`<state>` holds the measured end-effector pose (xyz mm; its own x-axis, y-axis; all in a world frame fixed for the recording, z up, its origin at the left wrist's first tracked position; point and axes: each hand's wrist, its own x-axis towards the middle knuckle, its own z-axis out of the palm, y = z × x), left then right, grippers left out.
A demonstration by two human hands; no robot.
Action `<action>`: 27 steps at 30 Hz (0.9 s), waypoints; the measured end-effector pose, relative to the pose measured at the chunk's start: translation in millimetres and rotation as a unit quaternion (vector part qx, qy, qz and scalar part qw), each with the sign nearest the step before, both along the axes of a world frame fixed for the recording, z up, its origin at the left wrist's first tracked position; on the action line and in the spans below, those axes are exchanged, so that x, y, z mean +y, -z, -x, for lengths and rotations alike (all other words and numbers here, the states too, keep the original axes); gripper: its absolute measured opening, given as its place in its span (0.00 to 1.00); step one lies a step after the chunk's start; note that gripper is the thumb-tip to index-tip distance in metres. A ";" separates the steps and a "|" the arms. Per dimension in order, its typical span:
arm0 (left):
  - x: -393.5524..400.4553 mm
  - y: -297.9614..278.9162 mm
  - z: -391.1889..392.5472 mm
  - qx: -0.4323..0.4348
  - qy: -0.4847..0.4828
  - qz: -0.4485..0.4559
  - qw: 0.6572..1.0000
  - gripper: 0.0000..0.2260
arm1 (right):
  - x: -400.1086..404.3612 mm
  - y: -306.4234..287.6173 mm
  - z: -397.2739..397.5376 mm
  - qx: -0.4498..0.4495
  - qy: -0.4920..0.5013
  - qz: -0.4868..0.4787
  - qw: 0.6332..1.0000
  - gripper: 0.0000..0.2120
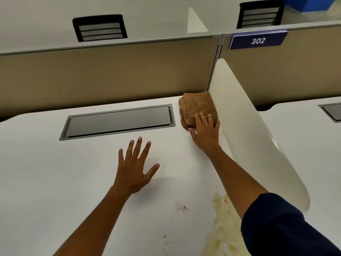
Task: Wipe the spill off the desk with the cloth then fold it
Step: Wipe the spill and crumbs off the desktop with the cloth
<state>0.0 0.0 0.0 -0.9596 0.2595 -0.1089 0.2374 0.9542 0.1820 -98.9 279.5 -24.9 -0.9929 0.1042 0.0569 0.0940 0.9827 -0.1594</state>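
Resting on the near end of the brown cloth [198, 106], the right hand's fingers [202, 120] were laid out fairly straight with the thumb off to the side on the desk [55, 182], so more of a flat touch than a real grab yet. The right hand [204, 134] itself sat tight against the white divider panel [245, 126], and the cloth was bundled up in the back corner where that panel meets the beige partition [110, 74]. The left hand [133, 170] was spread wide, fingers straight and apart, low over bare desk and holding nothing, though I couldn't tell if it actually touched.

The yellowish spill [221, 228] was way back toward the person, near the front edge and partly under the right forearm and its dark sleeve [280, 228]. That was my main worry: drag the cloth back carelessly and the sleeve goes through the mess first. A few dark specks [166, 242] and a small reddish mark [183, 208] sat beside it and looked easy to miss. The bundled cloth could also just smear things if it wasn't opened up, and the cable tray lid [118, 121] right beside it looked like a spot where a corner might snag.
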 end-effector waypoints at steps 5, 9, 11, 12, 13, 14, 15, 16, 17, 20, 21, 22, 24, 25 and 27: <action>-3.5 8.8 -3.9 0.009 -0.017 0.008 1.000 0.40 | -1.8 5.7 12.7 -0.016 0.008 -0.017 1.000 0.25; -8.7 9.5 -6.9 0.004 -0.027 -0.005 1.000 0.40 | 3.2 3.3 18.4 0.011 0.013 0.000 1.000 0.18; -12.1 6.1 -10.1 0.003 -0.034 -0.006 0.999 0.40 | 5.8 -2.9 17.7 0.047 0.028 0.044 0.998 0.15; -13.2 3.9 -11.7 0.002 -0.038 -0.011 0.999 0.40 | 6.6 -6.9 15.8 0.067 0.038 0.083 0.994 0.15; -14.0 1.0 -12.8 0.003 -0.042 -0.016 0.999 0.40 | 7.4 -12.9 13.4 0.079 0.049 0.129 0.987 0.15; -14.2 -1.7 -13.4 0.002 -0.045 -0.022 0.999 0.41 | 8.1 -19.2 11.1 0.081 0.059 0.185 0.978 0.16; -13.6 -5.3 -14.4 0.004 -0.047 -0.028 0.998 0.41 | 8.8 -26.8 8.0 0.072 0.066 0.244 0.965 0.18; -12.5 -9.2 -15.2 0.004 -0.046 -0.033 0.998 0.42 | 10.0 -34.4 4.4 0.060 0.067 0.296 0.951 0.18; -11.5 -13.7 -15.8 0.006 -0.044 -0.040 0.998 0.42 | 10.8 -42.5 0.2 0.055 0.061 0.332 0.940 0.19; -7.6 -27.6 -15.8 0.009 -0.027 -0.057 0.998 0.42 | 12.9 -69.0 -13.6 0.074 0.016 0.365 0.928 0.14; -6.2 -32.4 -16.9 0.011 -0.020 -0.063 0.998 0.40 | 11.9 -77.8 -19.8 0.081 0.001 0.370 0.925 0.12; -5.0 -37.4 -18.5 0.012 -0.013 -0.067 0.998 0.38 | 10.4 -86.9 -26.2 0.088 -0.011 0.378 0.921 0.11; -2.5 -47.1 -20.8 0.011 -0.005 -0.075 0.997 0.36 | 6.8 -103.0 -38.2 0.098 -0.029 0.398 0.912 0.09; -1.9 -53.4 -22.9 0.012 -0.001 -0.080 0.997 0.35 | 4.0 -112.0 -45.5 0.102 -0.038 0.406 0.907 0.08; -1.6 -66.7 -27.1 0.021 0.012 -0.090 0.996 0.34 | -2.8 -128.8 -62.0 0.098 -0.053 0.429 0.896 0.07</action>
<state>27.1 -1.6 66.7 -0.9556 0.2943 -0.0179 0.2712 0.9012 0.3381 -36.9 276.6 103.9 -0.9794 0.0993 0.1760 -0.1053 0.4924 -0.8640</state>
